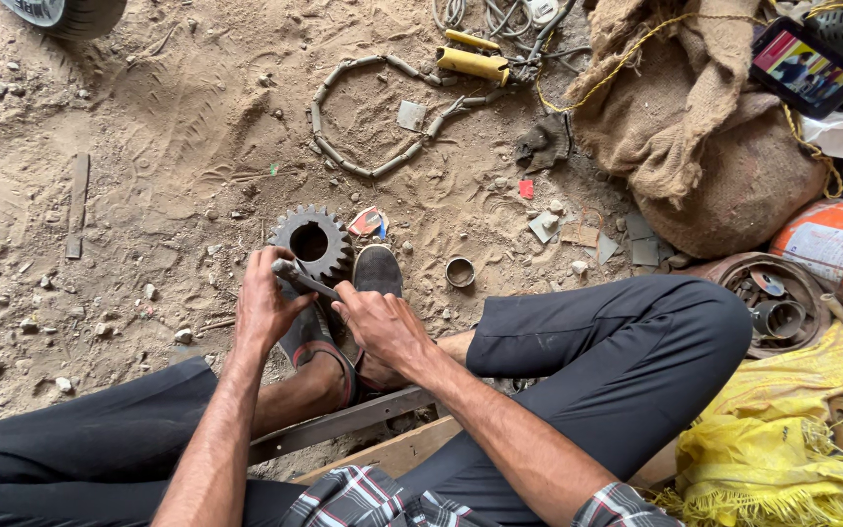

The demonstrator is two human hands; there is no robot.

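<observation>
Person sitting on sandy ground, legs in dark trousers, feet in sandals. Left hand (263, 304) is gripping one end of a short grey metal bar (302, 280); right hand (380, 327) is pinching the other end, centre frame. Bar is lying across the lower edge of a dark toothed steel gear wheel (312, 241), standing between the feet. Small metal ring (460, 272) is lying just right. Brown burlap sack (695, 127) is sitting upper right, with a lit phone (805, 66) on it.
</observation>
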